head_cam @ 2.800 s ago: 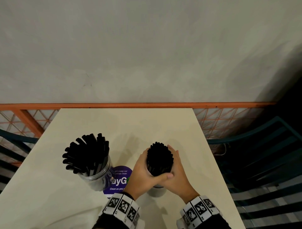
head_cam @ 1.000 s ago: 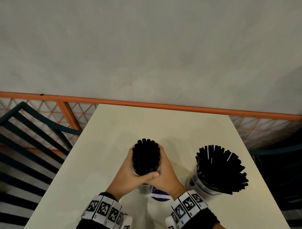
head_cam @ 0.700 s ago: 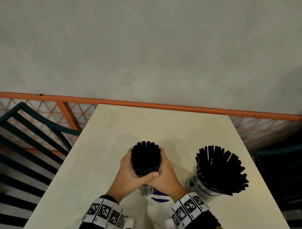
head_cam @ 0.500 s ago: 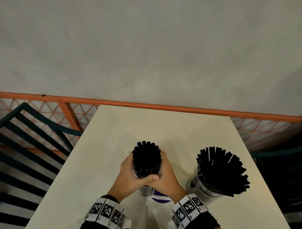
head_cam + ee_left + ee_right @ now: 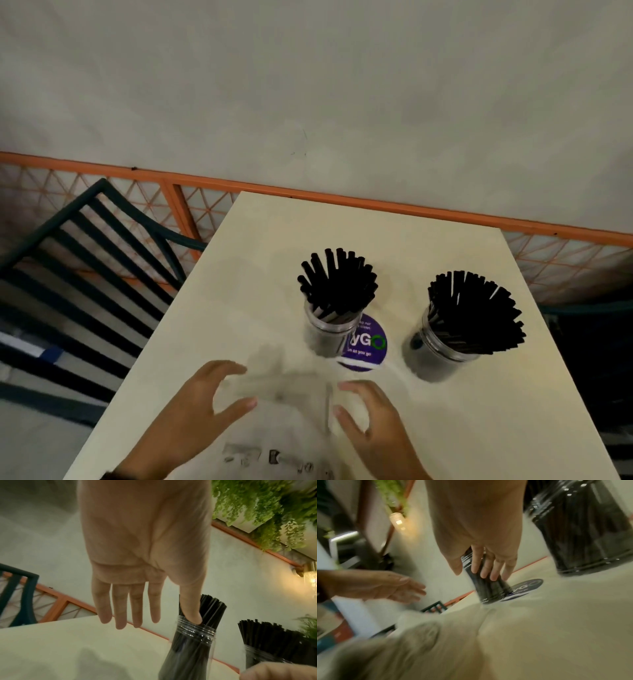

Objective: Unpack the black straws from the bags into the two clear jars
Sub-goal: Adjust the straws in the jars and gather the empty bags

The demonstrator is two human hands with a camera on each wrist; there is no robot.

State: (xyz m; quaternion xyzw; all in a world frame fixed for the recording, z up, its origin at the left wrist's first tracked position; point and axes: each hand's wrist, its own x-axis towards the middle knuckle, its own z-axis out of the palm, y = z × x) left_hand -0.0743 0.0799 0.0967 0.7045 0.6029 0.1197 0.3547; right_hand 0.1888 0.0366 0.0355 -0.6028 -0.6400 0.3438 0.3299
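Note:
Two clear jars stand on the cream table point(image 5: 274, 246), both stuffed with black straws. The middle jar point(image 5: 329, 334) has its straws point(image 5: 337, 284) fanned out; the right jar point(image 5: 442, 349) is fuller. Nearer to me, my left hand point(image 5: 226, 387) and right hand point(image 5: 346, 399) hover open on either side of a crumpled clear plastic bag point(image 5: 284, 387) that lies flat. The left wrist view shows my left hand point(image 5: 130, 615) with straight fingers, the middle jar point(image 5: 192, 642) beyond it. Seen from the right wrist, my right hand point(image 5: 484, 569) is relaxed before that jar point(image 5: 489, 586).
A purple round sticker point(image 5: 368, 342) lies on the table between the jars. A dark slatted chair point(image 5: 85, 274) stands off the left edge. An orange railing point(image 5: 376, 205) and a grey wall run behind the table's far edge.
Both hands have let go of the straw bundle in the middle jar and drawn back toward me, down to the bag. The released straws have spread out in the jar.

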